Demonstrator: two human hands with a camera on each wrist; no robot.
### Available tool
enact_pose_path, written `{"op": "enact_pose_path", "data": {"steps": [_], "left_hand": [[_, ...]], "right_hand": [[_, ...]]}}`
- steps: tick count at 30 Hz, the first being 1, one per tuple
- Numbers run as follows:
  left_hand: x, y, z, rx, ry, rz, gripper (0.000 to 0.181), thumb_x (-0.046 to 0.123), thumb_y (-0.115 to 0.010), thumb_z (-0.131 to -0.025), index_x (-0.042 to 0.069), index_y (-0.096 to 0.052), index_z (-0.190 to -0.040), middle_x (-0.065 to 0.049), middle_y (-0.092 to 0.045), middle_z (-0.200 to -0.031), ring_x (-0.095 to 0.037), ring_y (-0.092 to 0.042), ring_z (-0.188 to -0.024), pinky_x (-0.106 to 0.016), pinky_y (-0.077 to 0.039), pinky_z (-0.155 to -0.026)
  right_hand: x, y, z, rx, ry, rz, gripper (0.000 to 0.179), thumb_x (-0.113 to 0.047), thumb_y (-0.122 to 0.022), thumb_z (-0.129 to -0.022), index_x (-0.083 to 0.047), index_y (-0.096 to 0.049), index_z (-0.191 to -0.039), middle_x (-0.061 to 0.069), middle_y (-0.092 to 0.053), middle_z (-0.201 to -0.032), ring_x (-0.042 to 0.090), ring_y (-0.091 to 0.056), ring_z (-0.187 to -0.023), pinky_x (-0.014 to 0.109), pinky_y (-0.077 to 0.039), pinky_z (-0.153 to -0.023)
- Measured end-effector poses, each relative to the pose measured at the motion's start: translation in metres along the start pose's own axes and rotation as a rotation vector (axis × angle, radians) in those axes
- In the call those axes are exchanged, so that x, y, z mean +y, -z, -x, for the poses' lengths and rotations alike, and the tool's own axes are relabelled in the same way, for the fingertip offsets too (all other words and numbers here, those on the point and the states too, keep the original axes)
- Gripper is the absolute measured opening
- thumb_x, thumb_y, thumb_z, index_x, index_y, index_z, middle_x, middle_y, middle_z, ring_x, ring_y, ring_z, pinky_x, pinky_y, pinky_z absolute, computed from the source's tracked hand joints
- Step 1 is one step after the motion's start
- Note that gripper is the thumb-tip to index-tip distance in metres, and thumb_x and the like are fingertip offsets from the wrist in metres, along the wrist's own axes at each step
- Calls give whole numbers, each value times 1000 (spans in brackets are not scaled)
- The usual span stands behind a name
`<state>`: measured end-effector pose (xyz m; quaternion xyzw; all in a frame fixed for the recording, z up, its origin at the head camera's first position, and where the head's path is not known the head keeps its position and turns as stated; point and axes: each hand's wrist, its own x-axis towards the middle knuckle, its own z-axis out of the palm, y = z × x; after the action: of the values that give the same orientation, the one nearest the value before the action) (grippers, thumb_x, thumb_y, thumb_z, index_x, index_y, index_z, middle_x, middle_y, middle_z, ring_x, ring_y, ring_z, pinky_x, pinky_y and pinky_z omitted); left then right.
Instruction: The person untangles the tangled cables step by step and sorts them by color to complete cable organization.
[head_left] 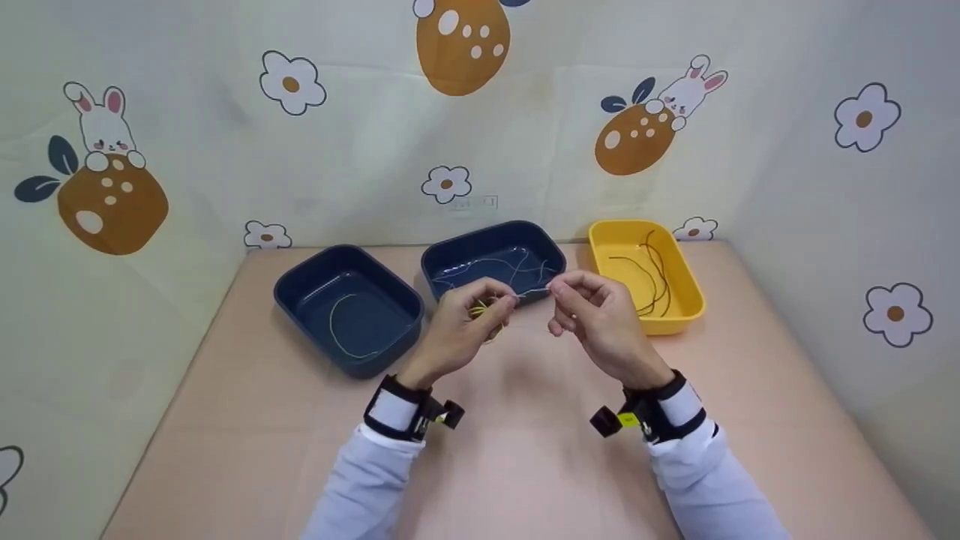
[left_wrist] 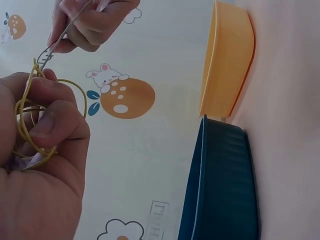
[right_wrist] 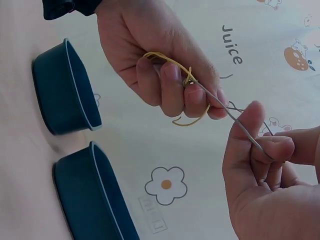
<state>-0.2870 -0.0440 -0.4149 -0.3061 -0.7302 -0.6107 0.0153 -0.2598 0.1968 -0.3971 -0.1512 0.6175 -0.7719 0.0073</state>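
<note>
My left hand has its fingers curled round a small bundle of yellow wires. A thin grey wire runs out from its thumb and fingertips. Across a short gap, my right hand pinches the other part of that grey wire between thumb and forefinger. In the right wrist view the grey wire spans both hands, with a second grey strand crossing it near the left fingertips. Both hands are raised above the table, in front of the middle bin. Part of the yellow bundle is hidden inside the left palm.
A dark blue bin at the left holds a yellow wire. The middle dark blue bin contains several pale wires. To the right, a yellow bin holds dark wires. A patterned cloth wall stands behind the table.
</note>
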Motion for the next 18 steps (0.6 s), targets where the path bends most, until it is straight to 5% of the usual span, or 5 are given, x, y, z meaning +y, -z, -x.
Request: {"op": "enact_pose_path", "data": {"steps": [6, 13, 18], "left_hand": [[-1, 1, 0, -1, -28, -88, 13, 14, -68, -114, 5, -77, -118, -7, -72, -91, -10, -62, -73, -19, -51, -65], [-2, 1, 0, -10, -69, -138, 13, 13, -71, -112, 2, -79, -114, -12, -82, -101, -25, -77, -89, -21, -62, -82], [-2, 2, 0, 15, -62, -155, 12, 13, -72, -112, 5, -80, -113, -8, -83, -101, -17, -77, -93, -22, -64, -87]], "right_hand": [[0, -2, -1, 23, 18, 208, 8, -10, -65, -114, -4, -71, -113, 1, -53, -75, 16, -51, -64, 23, -54, -64], [-1, -1, -1, 47, 3, 297, 9, -9, -65, -115, -5, -72, -111, -1, -51, -71, 13, -45, -59, 21, -40, -57], [-1, 1, -1, 60, 16, 375, 10, -10, -68, -113, -4, -75, -109, -3, -55, -73, 11, -48, -59, 20, -42, -56]]}}
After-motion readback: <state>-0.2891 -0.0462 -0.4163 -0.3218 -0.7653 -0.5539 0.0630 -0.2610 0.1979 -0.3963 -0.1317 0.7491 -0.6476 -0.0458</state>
